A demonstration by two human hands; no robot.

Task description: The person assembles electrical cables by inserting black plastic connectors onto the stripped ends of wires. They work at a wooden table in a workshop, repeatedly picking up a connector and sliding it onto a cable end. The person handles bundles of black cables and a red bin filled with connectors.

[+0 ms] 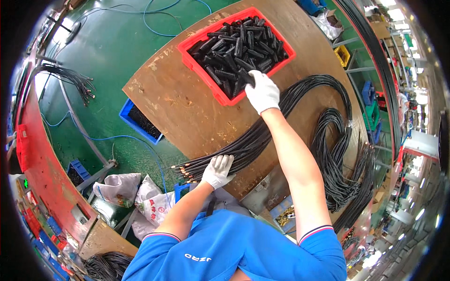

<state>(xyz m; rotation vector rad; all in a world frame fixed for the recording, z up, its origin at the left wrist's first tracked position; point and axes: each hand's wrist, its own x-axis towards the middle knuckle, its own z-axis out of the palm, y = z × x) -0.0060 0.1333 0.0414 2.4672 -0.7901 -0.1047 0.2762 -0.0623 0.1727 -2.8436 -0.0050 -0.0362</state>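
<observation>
The right hand closed on a black sleeve in the far red bin; the left hand, fingers spread, pinned the cable bundle on the counter. Fitting probably followed: sleeve onto a cable end.

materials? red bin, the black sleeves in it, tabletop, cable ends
Red bin: looks like moulded plastic, glossy. Black sleeves: likely rubber or plastic, dull sheen. Tabletop: wood board, worn and scuffed. Cable ends: copper-coloured metal, probably; too small to be sure.
</observation>
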